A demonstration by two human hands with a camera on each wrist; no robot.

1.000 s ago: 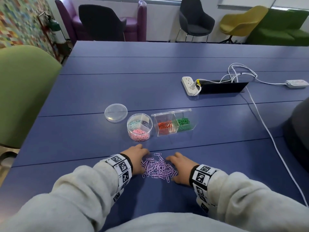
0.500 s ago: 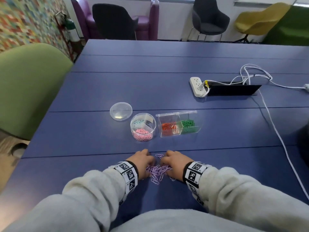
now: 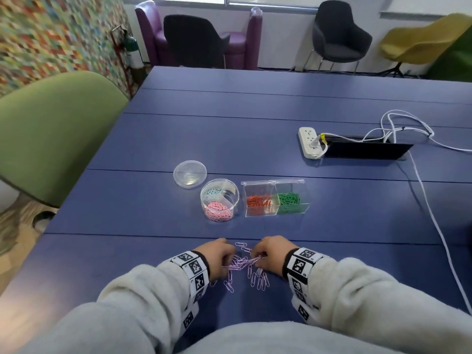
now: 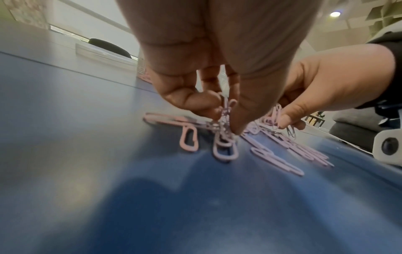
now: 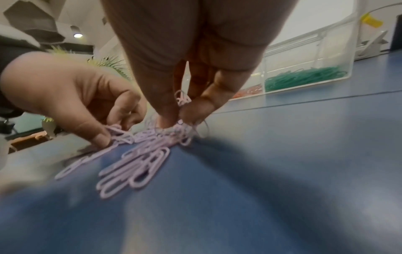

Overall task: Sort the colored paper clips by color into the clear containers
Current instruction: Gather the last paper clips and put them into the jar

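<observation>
A heap of lilac clips (image 3: 244, 264) is seen on the blue table (image 3: 255, 139) close to its near edge, thin wire loops tangled in the middle and strewn flat toward the person. The left hand (image 3: 219, 256) is curled over the heap's left side, a small bunch being pinched between thumb and fingertips (image 4: 208, 104). The right hand (image 3: 270, 254) is curled over the right side, more clips being pinched by its fingertips (image 5: 195, 106). Farther back, a round tub (image 3: 220, 200) is divided, with pink clips (image 3: 217, 211) in the near section and pale blue ones (image 3: 212, 192) behind. Just to its right, a box (image 3: 275, 198) holds orange clips (image 3: 259, 200) on the left and green clips (image 3: 289, 199) on the right. A clear lid (image 3: 189, 173) lies behind the tub.
</observation>
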